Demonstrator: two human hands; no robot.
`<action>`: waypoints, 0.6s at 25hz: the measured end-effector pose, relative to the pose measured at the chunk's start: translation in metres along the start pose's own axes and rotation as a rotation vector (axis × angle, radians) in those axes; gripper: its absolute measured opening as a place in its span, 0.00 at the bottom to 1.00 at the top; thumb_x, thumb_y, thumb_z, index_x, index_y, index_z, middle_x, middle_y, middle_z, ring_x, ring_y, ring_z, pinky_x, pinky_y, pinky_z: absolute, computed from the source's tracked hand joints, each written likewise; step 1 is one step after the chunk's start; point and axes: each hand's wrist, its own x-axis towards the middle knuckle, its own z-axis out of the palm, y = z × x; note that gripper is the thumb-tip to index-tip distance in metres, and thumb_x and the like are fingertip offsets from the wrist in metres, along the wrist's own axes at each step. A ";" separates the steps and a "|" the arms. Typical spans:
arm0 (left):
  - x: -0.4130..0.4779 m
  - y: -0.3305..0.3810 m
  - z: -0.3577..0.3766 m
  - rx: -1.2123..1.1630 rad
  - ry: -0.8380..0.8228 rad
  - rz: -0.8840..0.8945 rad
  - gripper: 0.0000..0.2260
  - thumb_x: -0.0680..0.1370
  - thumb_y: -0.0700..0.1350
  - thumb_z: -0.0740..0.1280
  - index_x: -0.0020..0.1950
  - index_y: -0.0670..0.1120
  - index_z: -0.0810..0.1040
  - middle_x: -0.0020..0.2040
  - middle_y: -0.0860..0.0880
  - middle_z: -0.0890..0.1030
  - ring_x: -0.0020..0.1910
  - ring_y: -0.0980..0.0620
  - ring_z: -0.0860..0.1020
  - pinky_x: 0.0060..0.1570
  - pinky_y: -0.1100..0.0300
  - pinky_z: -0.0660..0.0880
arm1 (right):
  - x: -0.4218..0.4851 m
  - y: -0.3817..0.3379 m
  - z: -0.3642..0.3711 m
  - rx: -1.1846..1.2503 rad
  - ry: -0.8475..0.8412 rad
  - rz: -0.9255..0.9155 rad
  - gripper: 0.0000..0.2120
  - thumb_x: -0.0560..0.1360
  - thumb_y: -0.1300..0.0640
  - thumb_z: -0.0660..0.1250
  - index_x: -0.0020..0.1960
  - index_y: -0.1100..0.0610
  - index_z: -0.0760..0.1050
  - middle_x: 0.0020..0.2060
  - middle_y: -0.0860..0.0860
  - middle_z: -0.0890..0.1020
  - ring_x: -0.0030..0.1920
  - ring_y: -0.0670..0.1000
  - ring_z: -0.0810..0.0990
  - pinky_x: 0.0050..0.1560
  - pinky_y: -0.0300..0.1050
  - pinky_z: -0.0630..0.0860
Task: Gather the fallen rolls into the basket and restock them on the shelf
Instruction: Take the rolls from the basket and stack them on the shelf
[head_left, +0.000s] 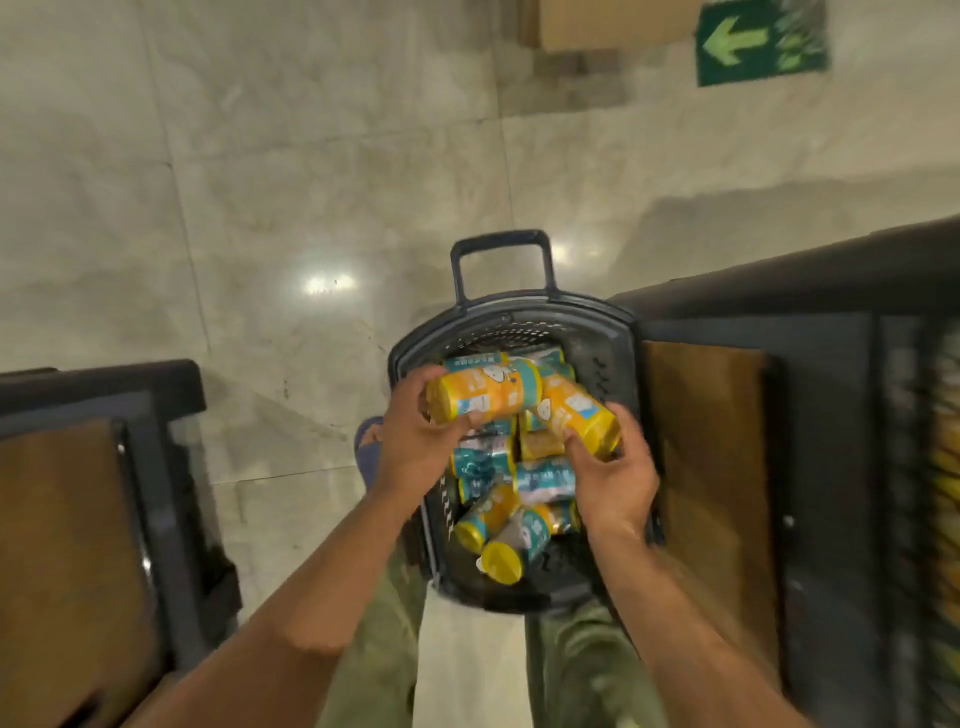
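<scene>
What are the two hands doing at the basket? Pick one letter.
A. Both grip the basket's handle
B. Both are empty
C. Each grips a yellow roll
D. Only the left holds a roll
C: the left hand grips a yellow roll and the right hand grips a second yellow roll, both over the basket; its handle is untouched.
</scene>
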 end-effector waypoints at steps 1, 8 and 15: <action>-0.028 0.033 -0.022 -0.021 -0.038 0.034 0.26 0.68 0.39 0.81 0.62 0.49 0.76 0.60 0.45 0.80 0.55 0.46 0.82 0.54 0.47 0.81 | -0.032 -0.027 -0.031 0.032 0.012 -0.023 0.25 0.70 0.50 0.80 0.65 0.46 0.78 0.55 0.48 0.85 0.55 0.50 0.84 0.58 0.46 0.80; -0.159 0.227 -0.122 -0.084 -0.258 0.243 0.26 0.66 0.39 0.81 0.61 0.50 0.78 0.57 0.51 0.83 0.56 0.52 0.82 0.50 0.62 0.80 | -0.194 -0.163 -0.204 0.477 0.102 -0.128 0.28 0.69 0.73 0.77 0.65 0.54 0.78 0.58 0.54 0.85 0.54 0.48 0.86 0.52 0.37 0.81; -0.209 0.411 -0.023 0.008 -0.668 0.509 0.25 0.65 0.40 0.80 0.60 0.50 0.81 0.56 0.48 0.84 0.52 0.52 0.81 0.54 0.58 0.80 | -0.227 -0.197 -0.380 0.597 0.439 -0.174 0.24 0.72 0.71 0.75 0.64 0.55 0.75 0.48 0.33 0.83 0.47 0.32 0.81 0.47 0.26 0.75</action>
